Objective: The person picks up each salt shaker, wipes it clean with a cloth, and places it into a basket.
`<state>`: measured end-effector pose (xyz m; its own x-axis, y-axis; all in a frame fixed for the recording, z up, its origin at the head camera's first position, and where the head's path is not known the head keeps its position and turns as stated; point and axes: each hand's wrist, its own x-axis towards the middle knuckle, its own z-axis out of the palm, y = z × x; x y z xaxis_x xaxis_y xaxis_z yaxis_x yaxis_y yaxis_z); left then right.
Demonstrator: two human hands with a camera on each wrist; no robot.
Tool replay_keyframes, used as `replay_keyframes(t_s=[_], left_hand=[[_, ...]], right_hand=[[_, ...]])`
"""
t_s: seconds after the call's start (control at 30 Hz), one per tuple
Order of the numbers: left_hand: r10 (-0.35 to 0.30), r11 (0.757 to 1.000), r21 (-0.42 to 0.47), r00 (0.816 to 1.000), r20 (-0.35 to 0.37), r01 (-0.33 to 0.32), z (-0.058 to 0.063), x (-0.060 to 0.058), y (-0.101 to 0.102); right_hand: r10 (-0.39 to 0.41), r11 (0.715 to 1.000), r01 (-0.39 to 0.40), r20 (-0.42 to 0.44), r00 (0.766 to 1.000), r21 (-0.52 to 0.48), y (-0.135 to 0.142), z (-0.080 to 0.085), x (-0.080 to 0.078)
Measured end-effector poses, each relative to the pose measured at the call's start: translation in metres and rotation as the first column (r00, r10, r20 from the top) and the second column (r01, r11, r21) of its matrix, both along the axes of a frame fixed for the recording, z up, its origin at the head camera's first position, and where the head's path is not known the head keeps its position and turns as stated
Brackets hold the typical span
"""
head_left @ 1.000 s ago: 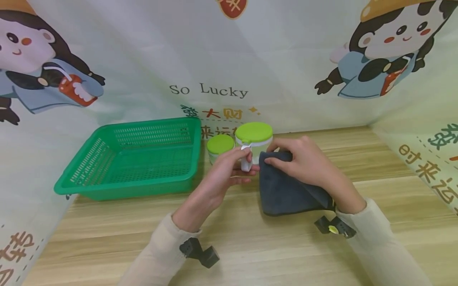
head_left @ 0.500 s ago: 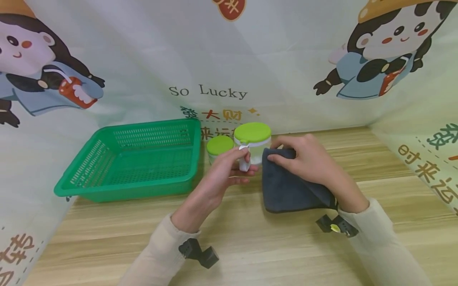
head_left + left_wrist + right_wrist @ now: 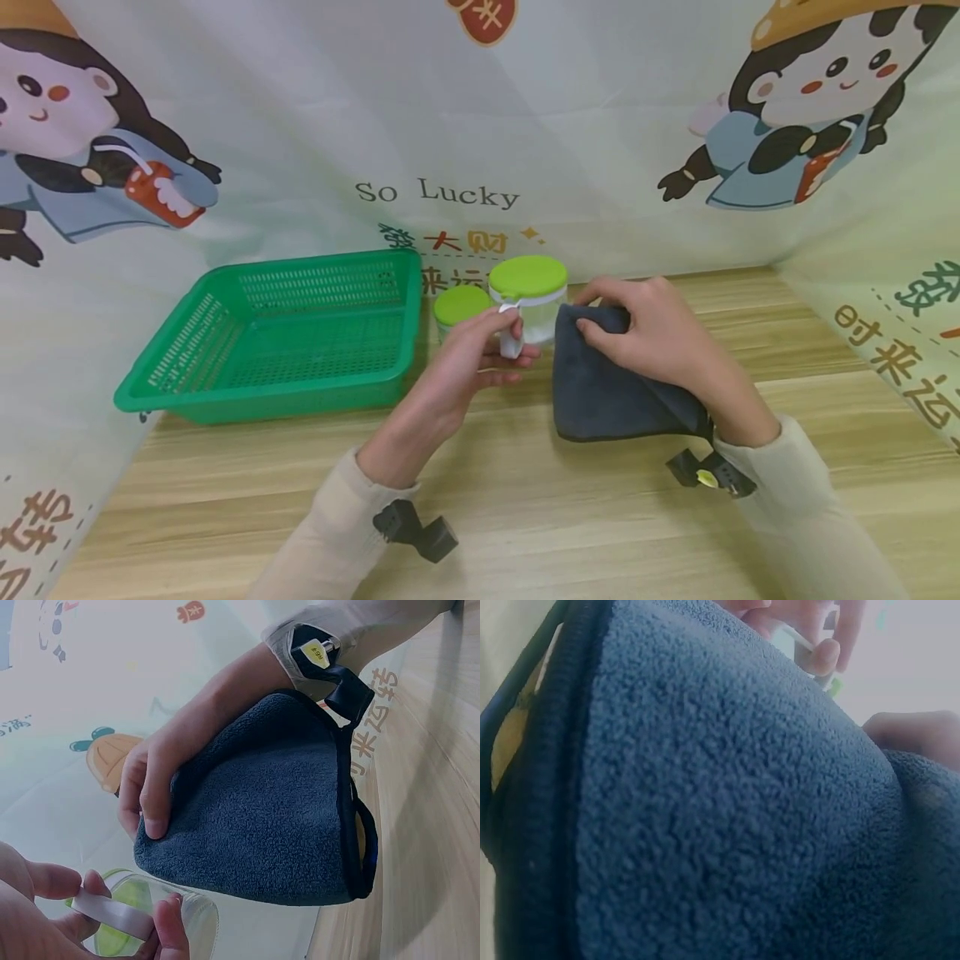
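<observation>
Two bare hands are sharing the work over a pale wood-grain table (image 3: pixel 540 533). The left hand (image 3: pixel 453 379) is gripping the white curved handle (image 3: pixel 510 342) of a clear jar (image 3: pixel 546 317) with a lime-green oval lid (image 3: pixel 528 276); the right hand (image 3: pixel 656 333) is pinching the top of a dark blue-grey plush folded cloth (image 3: pixel 618 392), which is hanging below its fingers, beside the jar. Whether cloth and jar are touching, the views are not making clear. A smaller jar with a round lime-green lid (image 3: pixel 461 307) is standing just beyond the left hand, and a green perforated plastic basket (image 3: pixel 273 402) is sitting to that hand's left. One-sided support could be causing trouble: with only the handle being held, a hard push from the cloth could be twisting the jar into its smaller neighbour. Loose folds could also be snagging the lid.
</observation>
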<state>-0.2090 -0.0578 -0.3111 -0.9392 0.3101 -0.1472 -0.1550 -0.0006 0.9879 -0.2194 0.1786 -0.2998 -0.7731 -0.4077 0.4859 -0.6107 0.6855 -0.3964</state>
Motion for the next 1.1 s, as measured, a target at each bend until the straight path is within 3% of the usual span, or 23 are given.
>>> replay_keyframes(t_s=[0.27,1.1], left_hand=[[0.010,1.000,-0.007,1.000,0.010,-0.010,0.0002,-0.0016,0.0011],[-0.003,1.000,-0.016,1.000,0.015,0.004,-0.0055,-0.0018,0.0019]], right_hand=[[-0.017,0.999,0.016,-0.045,0.999,-0.034,0.0007,-0.0004,0.0005],[-0.008,1.000,0.008,-0.015,1.000,-0.019,-0.0021,-0.0006,-0.0008]])
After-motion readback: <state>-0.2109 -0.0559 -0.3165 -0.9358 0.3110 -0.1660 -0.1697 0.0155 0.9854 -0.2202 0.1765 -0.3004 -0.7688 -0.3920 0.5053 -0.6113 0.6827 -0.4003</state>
